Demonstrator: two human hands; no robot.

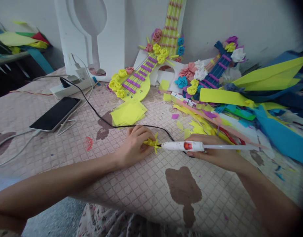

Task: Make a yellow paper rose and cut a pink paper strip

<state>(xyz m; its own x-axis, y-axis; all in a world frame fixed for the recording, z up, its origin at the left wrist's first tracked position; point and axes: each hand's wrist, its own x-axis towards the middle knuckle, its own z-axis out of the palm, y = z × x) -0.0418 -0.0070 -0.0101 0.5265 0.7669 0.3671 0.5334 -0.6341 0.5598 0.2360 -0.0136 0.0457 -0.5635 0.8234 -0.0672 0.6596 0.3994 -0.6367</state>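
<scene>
A small yellow paper flower (pixel 153 143) is pinched in the fingers of my left hand (pixel 138 143), low over the table. My right hand (pixel 210 154) grips a white hot glue gun (pixel 181 146) that lies sideways, a clear glue stick (pixel 227 147) poking out of its rear. The gun's dark nozzle points left and meets the flower, though whether it touches is hard to tell. Behind my left hand lies a stack of yellow paper squares (pixel 128 113). The gun's black cord (pixel 141 125) runs behind both hands.
Paper guitars with flowers, one yellow (pixel 144 87) and one blue (pixel 213 77), lean at the back. Paper strips and scraps (pixel 240 98) pile up at the right. To the left are a phone (pixel 55 113) and a power strip (pixel 70 87) with cables. A white cut-out board (pixel 114 39) stands against the wall.
</scene>
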